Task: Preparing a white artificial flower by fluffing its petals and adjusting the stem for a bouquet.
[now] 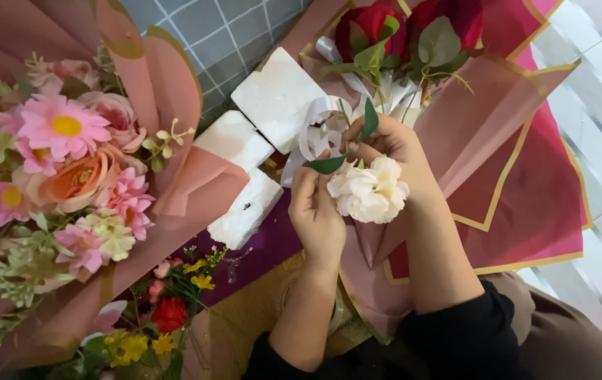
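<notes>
Both hands meet at centre: left hand (317, 211) pinching a green leaf (327, 165); right hand (394, 151) fingers closed round a white flower (369, 190); red roses (385, 28) at twelve o'clock; keeping the stem steady looks wise.

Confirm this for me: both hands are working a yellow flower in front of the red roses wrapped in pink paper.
Not quite. The head view shows the flower is white, not yellow. The rest holds: the left hand and right hand work it in front of the red roses wrapped in pink paper.

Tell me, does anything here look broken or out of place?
The white foam blocks between the two bouquets lie in uneven pieces with rough edges, as if snapped apart. Otherwise nothing stands out; both hands hold a white flower.
</notes>
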